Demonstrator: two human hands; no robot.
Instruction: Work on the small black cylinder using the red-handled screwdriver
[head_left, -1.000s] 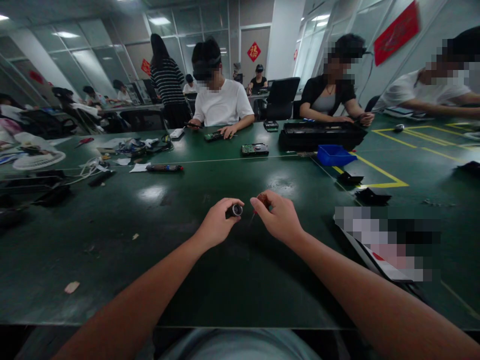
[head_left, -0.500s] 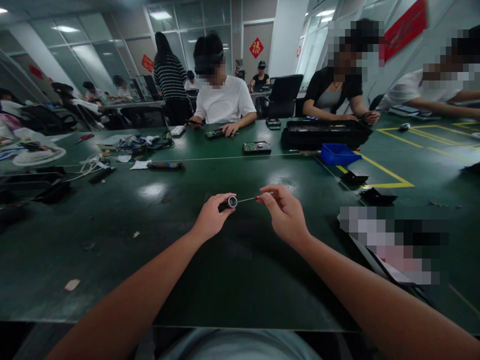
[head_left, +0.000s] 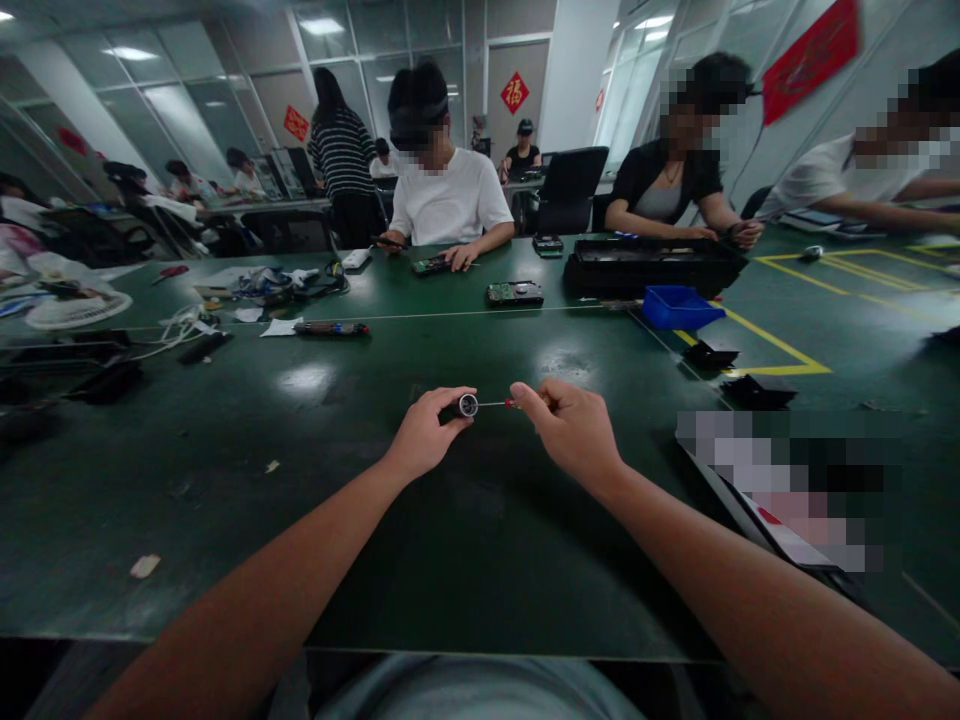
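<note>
Above the dark green table, my left hand (head_left: 426, 432) is closed around a small dark cylindrical part (head_left: 468, 405) with a pale ring at its round end, which faces me. My right hand (head_left: 571, 425) grips the handle of a screwdriver (head_left: 493, 404), and the fingers cover most of that handle. A reddish bit shows at the handle's front. The thin metal shaft points left and its tip meets the side of the cylindrical part; whether it sits inside a screw or hole is too small to tell.
Ahead lie a hard drive (head_left: 514, 292), a pen-like dark tool (head_left: 331, 329) and a blue bin (head_left: 681, 307). A long black casing (head_left: 652, 266) stands beyond the bin. To the right is a blurred-out flat item (head_left: 780, 490). Co-workers sit across the table (head_left: 225, 560).
My right hand has turned around the screwdriver handle, with the thumb now higher and further left. The shaft lies more level. My left hand has barely moved.
</note>
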